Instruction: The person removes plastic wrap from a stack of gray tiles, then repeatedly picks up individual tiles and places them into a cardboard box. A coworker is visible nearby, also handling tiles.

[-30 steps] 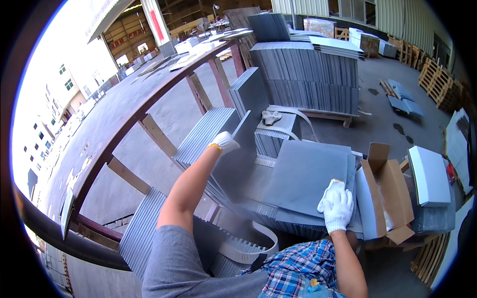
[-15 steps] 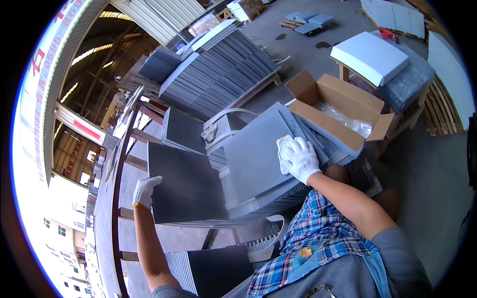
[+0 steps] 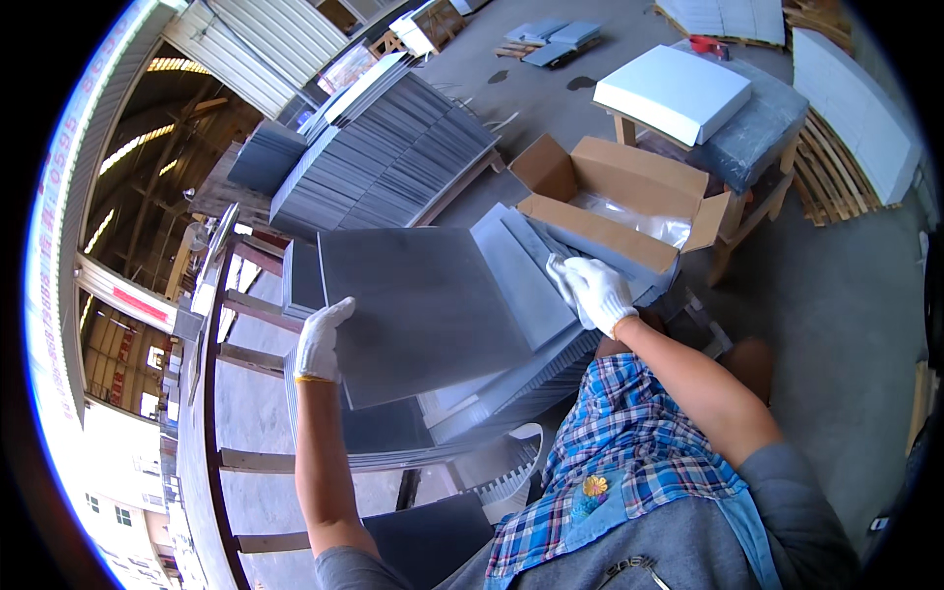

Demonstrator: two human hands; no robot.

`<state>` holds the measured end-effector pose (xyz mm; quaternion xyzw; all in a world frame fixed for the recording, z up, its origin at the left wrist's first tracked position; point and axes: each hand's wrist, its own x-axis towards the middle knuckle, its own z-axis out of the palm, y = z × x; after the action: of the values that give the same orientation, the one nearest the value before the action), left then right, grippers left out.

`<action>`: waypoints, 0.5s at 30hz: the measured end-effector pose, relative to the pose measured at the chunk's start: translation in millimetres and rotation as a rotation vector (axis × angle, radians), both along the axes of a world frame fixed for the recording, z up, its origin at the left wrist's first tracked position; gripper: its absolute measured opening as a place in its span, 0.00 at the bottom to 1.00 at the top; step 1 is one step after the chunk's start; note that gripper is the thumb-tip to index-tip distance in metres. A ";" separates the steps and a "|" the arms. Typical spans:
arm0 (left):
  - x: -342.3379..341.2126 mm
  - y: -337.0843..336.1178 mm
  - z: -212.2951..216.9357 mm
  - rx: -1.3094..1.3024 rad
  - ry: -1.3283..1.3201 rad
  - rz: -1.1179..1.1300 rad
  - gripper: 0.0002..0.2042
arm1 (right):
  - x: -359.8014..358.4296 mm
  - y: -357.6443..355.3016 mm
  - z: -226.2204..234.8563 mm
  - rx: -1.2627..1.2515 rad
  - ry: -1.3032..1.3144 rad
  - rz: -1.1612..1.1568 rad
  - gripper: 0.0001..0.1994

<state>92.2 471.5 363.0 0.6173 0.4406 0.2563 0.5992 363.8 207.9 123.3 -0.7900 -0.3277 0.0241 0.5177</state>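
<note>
My left hand point(image 3: 322, 341), in a white knitted glove, grips the left edge of a square dark grey tile point(image 3: 423, 305). This tile is raised and tilted, its right part over a stack of grey tiles point(image 3: 539, 285). My right hand point(image 3: 600, 295), gloved too, is closed on a wad of white cloth point(image 3: 559, 277) at the right side of that stack. The cloth is partly hidden by the fingers. Under the raised tile, another dark tile point(image 3: 383, 426) shows in part.
An open cardboard box point(image 3: 615, 211) with clear plastic inside stands beyond the stack. Behind it, a white slab point(image 3: 674, 93) rests on a wooden stand. A large pile of tiles point(image 3: 383, 147) sits at the back left. A metal rail point(image 3: 211, 393) runs along the left.
My left hand has lifted the dark tile and brought it rightward, partly over the stack. My right hand, with the cloth, has shifted to the stack's right side. The view has turned slightly.
</note>
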 end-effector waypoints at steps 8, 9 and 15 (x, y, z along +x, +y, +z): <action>22.6 28.1 -69.2 -0.176 -0.011 0.051 0.12 | 5.4 -29.5 3.9 0.241 0.256 -0.011 0.16; 17.8 35.7 -82.0 -0.186 -0.001 0.055 0.13 | 3.4 -28.7 0.0 0.259 0.241 -0.012 0.16; -19.8 49.3 -170.1 -0.153 0.064 0.114 0.17 | -17.7 -14.0 8.6 0.274 -0.008 0.017 0.14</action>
<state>72.4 520.8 192.9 0.5516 0.5123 0.2360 0.6145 346.2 193.9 131.9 -0.7092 -0.3369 -0.0197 0.6190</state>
